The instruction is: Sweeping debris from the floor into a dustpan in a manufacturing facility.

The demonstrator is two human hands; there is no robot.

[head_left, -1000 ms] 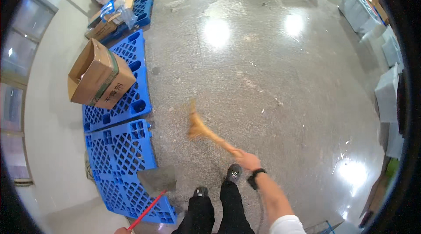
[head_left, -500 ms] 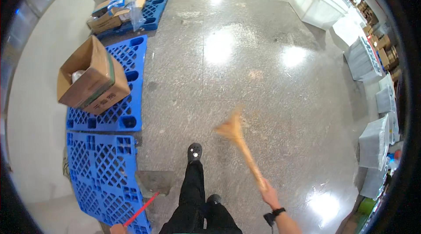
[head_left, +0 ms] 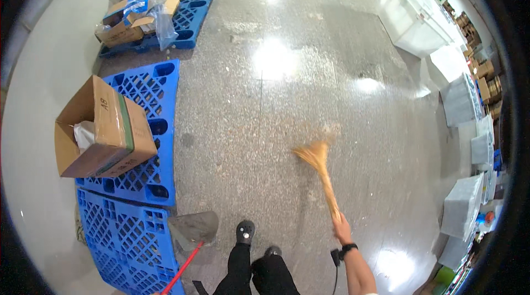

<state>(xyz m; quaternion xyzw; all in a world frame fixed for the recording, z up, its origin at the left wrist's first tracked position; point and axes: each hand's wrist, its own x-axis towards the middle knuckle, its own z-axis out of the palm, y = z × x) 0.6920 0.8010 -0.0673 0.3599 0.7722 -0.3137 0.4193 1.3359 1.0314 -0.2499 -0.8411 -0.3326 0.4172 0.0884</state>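
Observation:
My right hand [head_left: 342, 230] is closed round the handle of a straw broom [head_left: 329, 187]. The broom's fanned bristles are on the floor ahead of my feet, slightly blurred. A grey dustpan [head_left: 193, 226] with a red handle lies low at the left, beside the blue pallet's edge. Its red handle runs down to the lower edge, where only a sliver of my left hand [head_left: 157, 293] shows at the handle's end; the fingers are mostly cut off. Fine pale specks dot the floor [head_left: 243, 146] around the bristles.
Along the left wall lie blue plastic pallets [head_left: 124, 240]. An open cardboard box [head_left: 118, 135] stands on one; a farther pallet [head_left: 193, 16] bears boxes and plastic wrap. White bins [head_left: 466, 204] line the right side, with a large white container [head_left: 414, 21] at the far right.
The broom has swung to the right, and my right hand has moved slightly right and up. The dustpan shows more of its face. My left hand has slipped almost wholly below the lower edge.

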